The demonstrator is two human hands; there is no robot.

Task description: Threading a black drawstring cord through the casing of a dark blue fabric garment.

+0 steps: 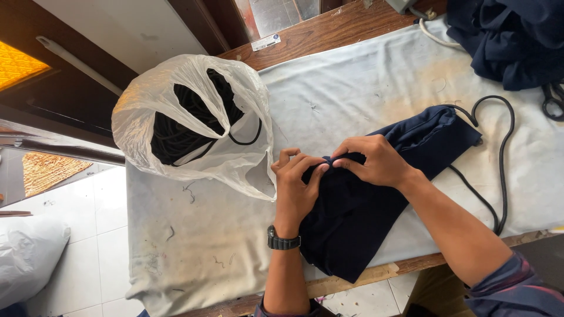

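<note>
Both hands meet at the top edge of the dark navy garment (352, 217), right around the middle of the table. The left hand (296, 185) has its fingertips curled in and pinched on the cloth, and the right hand (376, 161) is closed on the same fold from the 3 o'clock side, thumbs nearly touching. Looks like they're gripping a hem or channel between them, which would explain why the fabric is bunched tight right there, but the actual pinch point is hidden under the fingers, so I can't say what's inside it.

A black cord (499, 170) comes out of the garment's end at about 2 o'clock and loops down the right side; where it starts is tucked out of sight inside the cloth.

At 10 o'clock, just beside the left hand, sits a white plastic bag (176, 111) with a mass of black cord in it. A dark cloth pile (511, 41) at 1 o'clock is cut off by the frame, same with the scissors (553, 101). The white table cover (352, 88) is stained.
</note>
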